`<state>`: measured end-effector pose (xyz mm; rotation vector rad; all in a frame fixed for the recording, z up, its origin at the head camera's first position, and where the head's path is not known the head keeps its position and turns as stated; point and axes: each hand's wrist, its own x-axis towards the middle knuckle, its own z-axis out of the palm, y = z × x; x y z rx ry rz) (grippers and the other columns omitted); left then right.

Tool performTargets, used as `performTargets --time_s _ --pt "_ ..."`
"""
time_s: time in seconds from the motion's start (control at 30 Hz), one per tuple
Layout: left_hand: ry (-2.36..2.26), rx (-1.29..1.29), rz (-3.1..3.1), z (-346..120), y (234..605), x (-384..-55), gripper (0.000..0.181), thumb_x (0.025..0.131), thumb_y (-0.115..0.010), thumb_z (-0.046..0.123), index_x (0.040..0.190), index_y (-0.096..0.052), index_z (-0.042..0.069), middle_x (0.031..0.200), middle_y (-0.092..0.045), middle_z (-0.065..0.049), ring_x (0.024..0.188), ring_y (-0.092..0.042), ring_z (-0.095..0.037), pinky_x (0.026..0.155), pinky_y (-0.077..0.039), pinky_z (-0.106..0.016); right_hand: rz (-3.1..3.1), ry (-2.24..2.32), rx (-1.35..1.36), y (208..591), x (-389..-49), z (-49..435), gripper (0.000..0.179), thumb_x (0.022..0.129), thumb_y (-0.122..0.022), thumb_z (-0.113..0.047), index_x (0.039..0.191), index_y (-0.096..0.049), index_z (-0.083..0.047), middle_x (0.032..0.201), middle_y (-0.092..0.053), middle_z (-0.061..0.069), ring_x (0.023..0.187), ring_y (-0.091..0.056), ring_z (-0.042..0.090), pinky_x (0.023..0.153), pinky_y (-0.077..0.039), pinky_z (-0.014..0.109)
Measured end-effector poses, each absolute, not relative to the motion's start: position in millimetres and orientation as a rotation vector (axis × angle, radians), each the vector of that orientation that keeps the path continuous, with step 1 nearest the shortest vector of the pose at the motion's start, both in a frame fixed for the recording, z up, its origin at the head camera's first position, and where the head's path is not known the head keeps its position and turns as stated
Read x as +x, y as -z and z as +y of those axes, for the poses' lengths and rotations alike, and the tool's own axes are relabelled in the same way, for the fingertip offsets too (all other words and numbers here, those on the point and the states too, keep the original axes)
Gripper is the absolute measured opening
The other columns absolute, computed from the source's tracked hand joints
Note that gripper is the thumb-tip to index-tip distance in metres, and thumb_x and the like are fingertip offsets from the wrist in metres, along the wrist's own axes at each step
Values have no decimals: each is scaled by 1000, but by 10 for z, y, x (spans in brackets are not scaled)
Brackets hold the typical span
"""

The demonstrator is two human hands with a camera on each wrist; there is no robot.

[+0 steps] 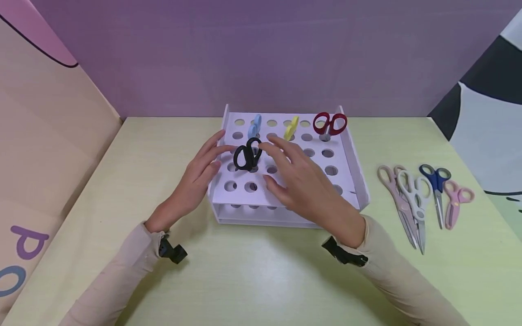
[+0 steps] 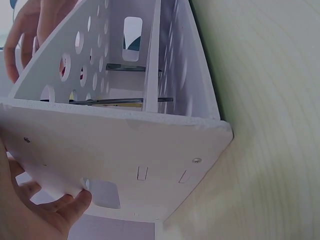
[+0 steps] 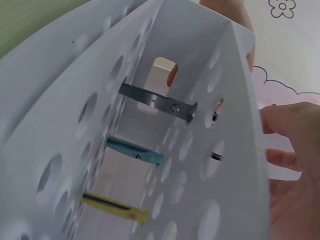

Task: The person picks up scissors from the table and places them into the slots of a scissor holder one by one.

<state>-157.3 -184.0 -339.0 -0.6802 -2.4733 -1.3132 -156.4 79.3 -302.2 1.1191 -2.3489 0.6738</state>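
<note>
Right hand [image 1: 303, 179]: loosely spread, grasping nothing, just beside black scissors [image 1: 249, 158]; contact cannot be told. Left hand [image 1: 193, 179]: unclenched, against white rack [image 1: 240, 198]. Hazard, judged: a stray knuckle could tilt the handles. Beyond right fingertips, possible obstructions: blue scissors [image 1: 254, 127], yellow scissors [image 1: 291, 128]. Rightward, apart: white scissors [image 1: 418, 209], navy scissors [image 1: 438, 184].

At lower left, the left hand [image 2: 52, 212] touches a white rack [image 2: 125, 145]; the right hand [image 2: 31, 22] shows upper left. Blades [image 2: 117, 101] cross the rack's inside; table [image 2: 270, 110] at right.
</note>
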Motion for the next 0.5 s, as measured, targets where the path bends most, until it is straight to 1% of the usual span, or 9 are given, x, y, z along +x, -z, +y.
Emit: performTargets --time_s 0.3,0.5 --pt "1318 -682 -2474 -1837 3391 -1577 41 102 -36 17 136 -59 15 162 -27 4 149 -21 -14 117 -23 -55 -2321 -629 1119 2962 -1476 1075 53 86 -73 -10 134 -52 -6 135 -55 21 121 -55 36 91 -53 48" --pt "1320 -678 -2466 -1846 3395 -1572 42 102 -36 15 136 -59 13 162 -27 4 149 -22 -17 118 -22 -55 -2333 -622 1071 2806 -1479 1341 51 84 -76 -7 131 -56 -3 133 -56 18 123 -53 33 97 -50 50"
